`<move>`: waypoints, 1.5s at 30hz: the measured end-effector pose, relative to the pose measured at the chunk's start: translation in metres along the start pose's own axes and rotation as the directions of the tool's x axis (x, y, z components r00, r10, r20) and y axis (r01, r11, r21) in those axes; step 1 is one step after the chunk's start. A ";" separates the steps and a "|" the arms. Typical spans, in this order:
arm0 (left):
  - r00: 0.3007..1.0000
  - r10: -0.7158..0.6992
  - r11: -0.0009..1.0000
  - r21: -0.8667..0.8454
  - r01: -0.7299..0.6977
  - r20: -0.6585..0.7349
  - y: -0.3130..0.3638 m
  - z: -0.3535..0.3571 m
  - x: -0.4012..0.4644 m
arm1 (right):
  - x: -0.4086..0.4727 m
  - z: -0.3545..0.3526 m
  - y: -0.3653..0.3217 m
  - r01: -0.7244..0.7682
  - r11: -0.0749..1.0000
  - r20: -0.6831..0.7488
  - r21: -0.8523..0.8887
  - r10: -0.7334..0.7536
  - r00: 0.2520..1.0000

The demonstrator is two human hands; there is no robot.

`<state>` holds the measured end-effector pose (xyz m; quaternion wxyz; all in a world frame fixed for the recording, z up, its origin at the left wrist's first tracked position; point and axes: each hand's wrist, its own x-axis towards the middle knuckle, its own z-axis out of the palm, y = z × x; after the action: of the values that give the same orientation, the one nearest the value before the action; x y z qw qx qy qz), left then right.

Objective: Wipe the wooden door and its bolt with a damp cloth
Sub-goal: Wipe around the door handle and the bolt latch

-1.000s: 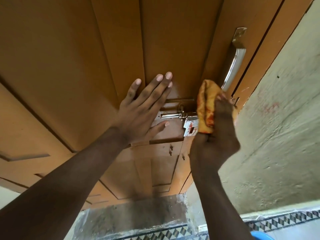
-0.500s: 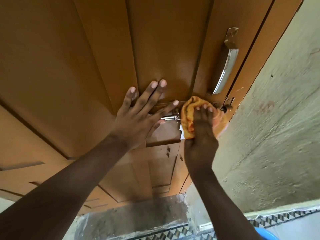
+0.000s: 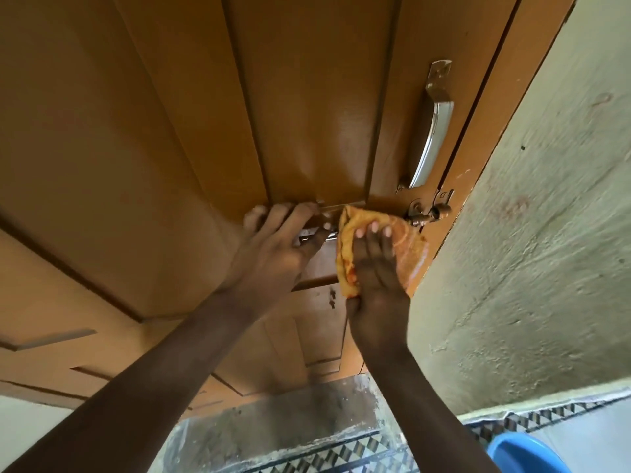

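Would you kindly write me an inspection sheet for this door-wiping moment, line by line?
Surface: orange-brown panelled wooden door, glossy, closed against its frame.
Job's things: crumpled orange cloth pressed on the door over the middle of the metal sliding bolt; the bolt's knobbed end shows to the right of the cloth.
Clutter: nothing seen on the door; curved silver pull handle above the bolt.
Grippers: left hand flat on the door, fingertips at the bolt's left end; right hand pressing the cloth.
Cables: nothing seen.
Surroundings: rough pale plaster wall on the right, patterned floor tiles, blue plastic tub at the lower right corner.
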<state>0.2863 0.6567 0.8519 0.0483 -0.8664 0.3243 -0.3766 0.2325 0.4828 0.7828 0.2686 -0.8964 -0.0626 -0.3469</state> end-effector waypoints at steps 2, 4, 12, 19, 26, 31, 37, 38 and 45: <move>1.000 -0.019 0.999 -0.039 0.019 0.018 0.008 -0.005 0.004 | -0.001 -0.015 0.015 -0.030 1.000 0.002 -0.001 0.030 1.000; 0.999 -0.025 0.997 -0.078 0.027 0.022 0.014 -0.006 0.006 | 0.009 -0.022 0.023 -0.193 0.980 -0.077 0.039 0.196 0.978; 0.999 -0.035 0.992 -0.119 0.033 -0.015 0.022 -0.004 0.000 | 0.008 -0.008 -0.001 -0.018 0.999 0.049 -0.036 0.020 0.999; 0.991 -0.126 0.971 -0.197 0.132 0.042 0.021 -0.009 0.006 | 0.022 -0.002 -0.009 -0.244 0.970 -0.060 0.007 0.244 0.968; 0.979 -0.177 0.965 -0.176 0.192 0.099 0.032 -0.016 0.012 | 0.018 -0.023 0.031 -0.228 0.973 -0.066 -0.032 0.226 0.972; 0.964 -0.220 0.947 -0.203 0.248 0.151 0.035 -0.015 0.013 | 0.015 0.005 -0.011 -0.183 0.983 -0.067 -0.006 0.182 0.981; 0.982 -0.160 0.965 -0.195 0.178 0.101 0.031 -0.012 0.009 | 0.017 -0.015 0.038 -0.063 0.995 -0.094 -0.075 0.056 0.994; 0.982 -0.159 0.966 -0.191 0.177 0.106 0.030 -0.013 0.009 | 0.020 -0.012 0.037 -0.123 0.992 -0.133 -0.042 0.117 0.984; 0.971 -0.185 0.953 -0.214 0.214 0.149 0.033 -0.019 0.013 | 0.002 0.005 0.022 0.055 0.998 -0.029 -0.031 -0.056 0.998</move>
<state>0.2622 0.6261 0.8630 -0.0694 -0.9168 0.2724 -0.2838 0.2439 0.4665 0.7714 0.2463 -0.8930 -0.0779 -0.3686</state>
